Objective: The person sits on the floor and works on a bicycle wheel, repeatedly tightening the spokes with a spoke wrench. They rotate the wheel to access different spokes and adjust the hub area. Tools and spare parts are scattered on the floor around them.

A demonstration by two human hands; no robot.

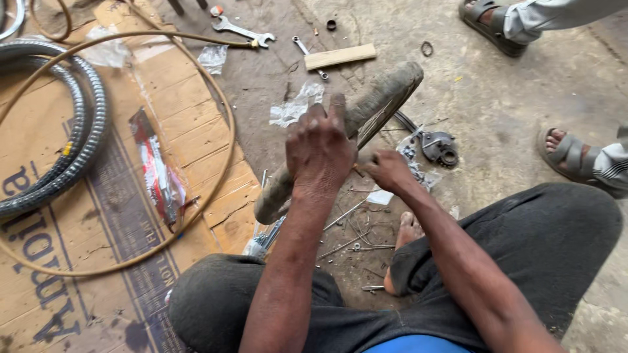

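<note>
Head view: a dusty bicycle wheel [366, 111] stands on edge on the concrete floor [510, 98], slanting from near-left to far-right between the knees. The left hand [318, 147] is closed over its tyre from above. The right hand [390, 171] pinches a thin spoke-like rod at the rim; what tool it holds, I cannot tell. A firm top grip should keep the rim from rolling. Room is tight: loose spokes [353, 232] near, sprocket [439, 148] right, hose [216, 111] on cardboard [196, 137] left, another person's sandalled foot [568, 155] far right.

The left hand [320, 147] hides the wheel's [366, 117] middle; a sandalled foot [487, 23] is cut off.
</note>
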